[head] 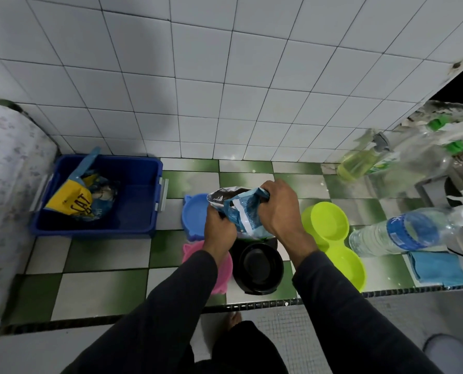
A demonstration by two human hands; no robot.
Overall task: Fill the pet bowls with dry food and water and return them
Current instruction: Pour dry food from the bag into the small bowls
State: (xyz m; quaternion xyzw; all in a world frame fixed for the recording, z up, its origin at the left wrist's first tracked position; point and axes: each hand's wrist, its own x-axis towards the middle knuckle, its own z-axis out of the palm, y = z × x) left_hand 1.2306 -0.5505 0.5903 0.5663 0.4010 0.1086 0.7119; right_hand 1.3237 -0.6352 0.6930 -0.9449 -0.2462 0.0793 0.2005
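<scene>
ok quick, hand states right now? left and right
Left hand: closed on the left edge of the blue food bag.
Right hand: closed, gripping the same bag's open top at the right.

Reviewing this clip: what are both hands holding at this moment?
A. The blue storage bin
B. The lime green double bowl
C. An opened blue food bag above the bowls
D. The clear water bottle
C: the left hand and right hand grip the open top of the blue food bag, above the black bowl.
</scene>
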